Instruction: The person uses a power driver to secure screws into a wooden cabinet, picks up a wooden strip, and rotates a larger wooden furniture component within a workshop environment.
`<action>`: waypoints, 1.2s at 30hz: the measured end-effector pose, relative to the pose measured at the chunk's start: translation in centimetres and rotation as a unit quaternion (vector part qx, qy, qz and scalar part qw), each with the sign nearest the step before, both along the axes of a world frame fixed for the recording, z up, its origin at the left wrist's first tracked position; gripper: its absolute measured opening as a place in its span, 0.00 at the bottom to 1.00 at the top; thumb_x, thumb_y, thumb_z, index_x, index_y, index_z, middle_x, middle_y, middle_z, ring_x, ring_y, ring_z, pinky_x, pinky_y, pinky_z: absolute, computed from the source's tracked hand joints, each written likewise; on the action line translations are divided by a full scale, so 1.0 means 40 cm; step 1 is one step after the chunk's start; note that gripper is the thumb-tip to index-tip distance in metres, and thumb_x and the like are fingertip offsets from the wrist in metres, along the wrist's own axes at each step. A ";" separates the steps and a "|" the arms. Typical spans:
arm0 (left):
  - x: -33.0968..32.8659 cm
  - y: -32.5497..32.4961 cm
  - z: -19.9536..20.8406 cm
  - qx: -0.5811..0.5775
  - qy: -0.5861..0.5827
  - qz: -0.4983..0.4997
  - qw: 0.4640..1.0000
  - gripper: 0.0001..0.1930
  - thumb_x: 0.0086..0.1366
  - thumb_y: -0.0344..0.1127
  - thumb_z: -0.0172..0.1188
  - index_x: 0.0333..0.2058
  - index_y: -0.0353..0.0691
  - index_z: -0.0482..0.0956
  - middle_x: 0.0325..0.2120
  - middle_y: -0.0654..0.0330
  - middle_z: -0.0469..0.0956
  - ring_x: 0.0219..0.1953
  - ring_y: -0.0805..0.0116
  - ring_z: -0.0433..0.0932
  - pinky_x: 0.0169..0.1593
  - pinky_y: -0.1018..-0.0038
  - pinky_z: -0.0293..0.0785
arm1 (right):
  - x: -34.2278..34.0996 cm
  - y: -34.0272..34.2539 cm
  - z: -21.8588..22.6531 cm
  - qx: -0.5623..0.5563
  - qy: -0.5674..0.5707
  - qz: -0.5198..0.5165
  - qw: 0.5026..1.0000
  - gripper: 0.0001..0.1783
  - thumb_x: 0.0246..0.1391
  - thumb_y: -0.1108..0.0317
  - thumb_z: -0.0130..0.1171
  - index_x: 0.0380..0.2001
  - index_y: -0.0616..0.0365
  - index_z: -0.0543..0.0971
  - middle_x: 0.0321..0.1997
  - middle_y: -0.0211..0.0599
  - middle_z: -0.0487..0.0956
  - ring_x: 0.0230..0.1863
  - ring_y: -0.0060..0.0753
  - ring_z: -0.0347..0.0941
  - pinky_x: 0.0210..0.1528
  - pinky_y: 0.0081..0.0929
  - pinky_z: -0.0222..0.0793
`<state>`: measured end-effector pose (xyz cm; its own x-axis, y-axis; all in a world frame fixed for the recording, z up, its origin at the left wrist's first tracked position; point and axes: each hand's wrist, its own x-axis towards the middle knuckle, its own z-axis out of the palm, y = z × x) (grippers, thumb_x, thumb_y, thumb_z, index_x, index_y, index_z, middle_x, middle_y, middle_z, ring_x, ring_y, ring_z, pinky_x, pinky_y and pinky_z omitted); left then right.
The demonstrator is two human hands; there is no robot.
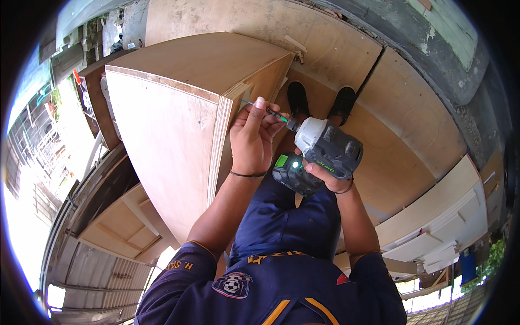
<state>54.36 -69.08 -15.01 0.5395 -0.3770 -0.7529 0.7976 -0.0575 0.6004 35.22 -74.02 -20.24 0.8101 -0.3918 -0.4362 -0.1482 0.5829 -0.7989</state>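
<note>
We see a plywood box [157,114] standing to the person's left, its broad panels already meeting along their edges, so the body of it looks put together as far as this side shows. Its layered edge [219,141] runs just beside the left forearm.

In the left hand [252,132] we find the thumb and fingers pinching a slender bit [284,118] with a green band, one end pointing toward the side of the box and the other at the nose of a power driver [336,149]. The right hand [327,176] has its fingers wrapped around the driver's grip, above a battery [297,174] with a small light glowing; the far fingers are hidden from us.

We judge the work at this side of the box to be unfinished, since driver and bit are both in hand beside it. We cannot tell whether the tip touches the wood, whether the bit is fully seated in the driver, or whether any holes or fastenings are complete there.

Around us, the floor panels [401,122] lie under dark shoes [298,97], a wooden frame [127,225] stands at the lower left, and pale boards [444,216] are to the right
</note>
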 end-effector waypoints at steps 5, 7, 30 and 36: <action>-0.002 -0.025 0.006 -0.047 0.010 0.011 0.999 0.12 0.71 0.41 0.43 0.39 0.39 0.69 0.31 0.56 0.78 0.38 0.60 0.79 0.48 0.62 0.75 | 0.024 -0.002 0.011 0.120 -0.041 -0.046 0.991 0.30 0.44 0.73 0.59 0.54 0.60 0.65 0.41 0.39 0.75 0.34 0.22 0.69 0.38 0.22 0.67; -0.001 -0.022 0.003 -0.057 0.013 0.013 0.998 0.12 0.71 0.41 0.42 0.38 0.39 0.69 0.31 0.56 0.78 0.38 0.60 0.79 0.47 0.62 0.75 | 0.034 -0.006 0.016 0.184 -0.060 -0.062 0.979 0.31 0.44 0.73 0.59 0.55 0.59 0.64 0.40 0.39 0.74 0.32 0.23 0.68 0.36 0.22 0.67; -0.007 -0.019 -0.001 -0.102 0.032 0.019 0.994 0.12 0.71 0.40 0.42 0.38 0.40 0.70 0.33 0.56 0.79 0.39 0.59 0.80 0.49 0.60 0.74 | 0.016 0.012 0.003 0.088 -0.002 -0.038 0.995 0.31 0.44 0.73 0.60 0.54 0.61 0.64 0.40 0.41 0.74 0.34 0.26 0.70 0.37 0.23 0.68; -0.008 -0.022 -0.001 -0.106 0.034 0.025 0.993 0.12 0.71 0.40 0.42 0.38 0.40 0.70 0.33 0.56 0.80 0.39 0.59 0.80 0.50 0.61 0.73 | 0.023 0.011 0.008 0.103 -0.005 -0.046 0.994 0.31 0.44 0.73 0.60 0.53 0.61 0.64 0.40 0.41 0.74 0.32 0.25 0.70 0.35 0.23 0.67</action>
<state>54.02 -69.98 -15.06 0.5122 -0.5052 -0.6945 0.8352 0.1045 0.5399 36.14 -73.56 -19.92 0.7790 -0.3686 -0.5073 -0.0793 0.7446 -0.6628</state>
